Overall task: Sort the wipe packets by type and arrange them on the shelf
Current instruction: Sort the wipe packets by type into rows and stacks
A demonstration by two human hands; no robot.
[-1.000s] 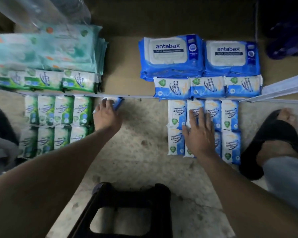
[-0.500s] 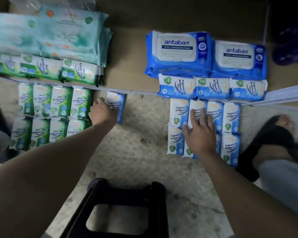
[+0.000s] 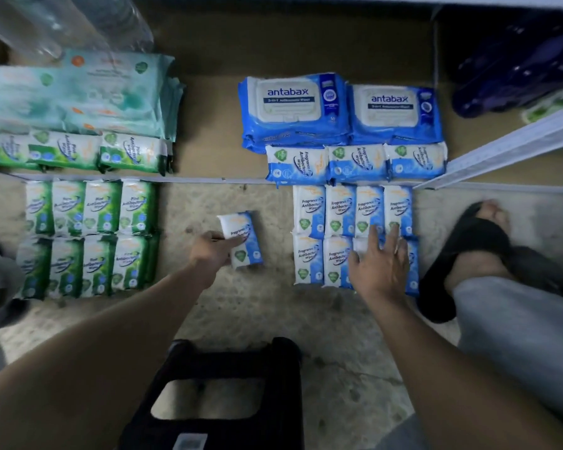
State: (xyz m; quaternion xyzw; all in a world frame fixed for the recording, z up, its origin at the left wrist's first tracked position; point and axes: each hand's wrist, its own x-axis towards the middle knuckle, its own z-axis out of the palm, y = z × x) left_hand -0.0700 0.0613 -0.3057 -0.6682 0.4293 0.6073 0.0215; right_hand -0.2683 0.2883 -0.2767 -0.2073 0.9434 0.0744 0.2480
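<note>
My left hand grips a small blue-and-white wipe packet above the concrete floor, between the two floor groups. My right hand lies with spread fingers on the blue packets on the floor, which sit in two rows. Green packets on the floor lie in two rows at the left. On the brown shelf lie a row of green packets, teal large packs, two big blue antabax packs and a row of small blue packets.
A black plastic stool stands at the bottom centre. My right foot in a black sandal rests beside the blue packets. A white shelf rail juts out at the right. Clear plastic wrap lies at the top left.
My left hand has carried the blue packet from beside the green group rightward and toward me, to mid-floor. My right hand has slid right over the blue packets.
</note>
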